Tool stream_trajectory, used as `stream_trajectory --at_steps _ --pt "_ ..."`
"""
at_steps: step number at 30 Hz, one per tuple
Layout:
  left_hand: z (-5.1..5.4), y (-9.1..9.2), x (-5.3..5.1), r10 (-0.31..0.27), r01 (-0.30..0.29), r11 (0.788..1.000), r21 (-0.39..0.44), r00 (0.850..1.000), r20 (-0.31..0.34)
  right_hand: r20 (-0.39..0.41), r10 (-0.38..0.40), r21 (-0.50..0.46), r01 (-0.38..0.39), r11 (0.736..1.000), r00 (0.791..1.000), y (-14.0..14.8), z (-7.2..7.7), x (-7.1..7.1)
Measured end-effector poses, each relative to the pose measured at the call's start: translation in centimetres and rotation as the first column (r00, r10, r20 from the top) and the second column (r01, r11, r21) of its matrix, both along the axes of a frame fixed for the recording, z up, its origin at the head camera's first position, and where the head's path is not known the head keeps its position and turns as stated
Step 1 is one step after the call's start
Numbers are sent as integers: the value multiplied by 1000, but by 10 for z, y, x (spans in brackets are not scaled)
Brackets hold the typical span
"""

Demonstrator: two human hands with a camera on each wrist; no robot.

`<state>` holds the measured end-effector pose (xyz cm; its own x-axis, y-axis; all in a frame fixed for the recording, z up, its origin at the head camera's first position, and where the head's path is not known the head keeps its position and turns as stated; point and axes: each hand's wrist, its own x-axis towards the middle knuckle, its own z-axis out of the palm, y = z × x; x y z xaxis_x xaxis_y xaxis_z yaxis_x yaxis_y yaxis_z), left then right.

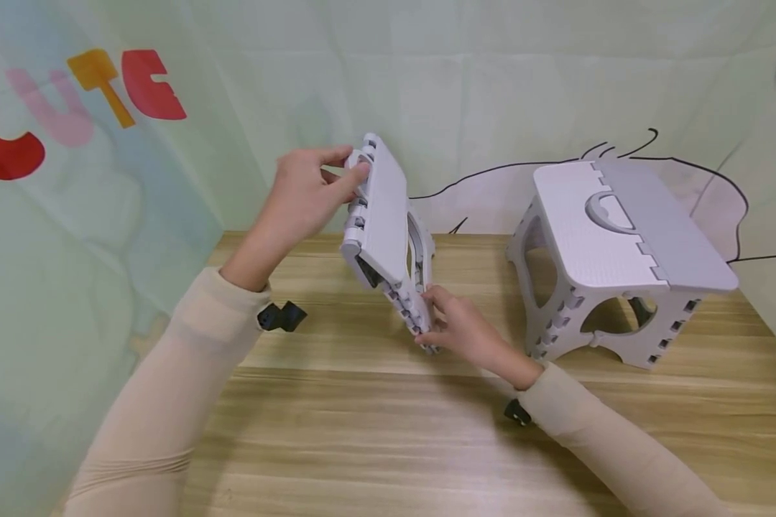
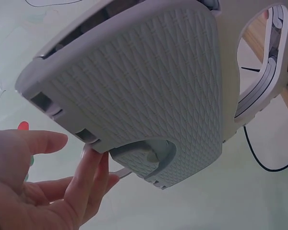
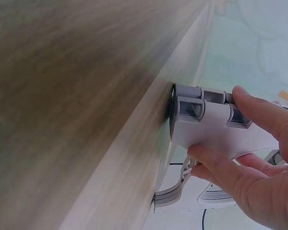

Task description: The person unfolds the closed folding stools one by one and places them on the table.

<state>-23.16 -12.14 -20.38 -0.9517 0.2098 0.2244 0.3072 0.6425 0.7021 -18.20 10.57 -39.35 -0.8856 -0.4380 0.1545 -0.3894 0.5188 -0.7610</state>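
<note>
Left hand is gripping the half-folded stool by its handle, right hand its legs, other stool already standing unfolded.

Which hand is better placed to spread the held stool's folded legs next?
Probably the right hand: it pinches the folded legs at their lower end, while the left hand is up at the handle.
</note>
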Motion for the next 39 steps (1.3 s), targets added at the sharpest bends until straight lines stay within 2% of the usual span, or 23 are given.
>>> stream_trajectory --at_steps 5,16,24,34,39 --pt "3 9 1 -17 16 998 -54 1000 -24 25 -5 -19 6 1000 1000 2 1 1" --pt "7 24 2 -63 60 994 -86 997 -37 57 20 -112 -14 994 998 4 -2 1" --pt "11 36 3 -73 66 988 -136 996 -44 56 32 -143 -23 989 998 7 -4 1" --pt "16 52 2 -81 68 979 -192 995 -57 80 66 -237 -45 970 995 9 -5 2" --pt "18 60 3 -86 74 979 -191 995 -59 91 75 -270 -48 962 993 10 -5 3"
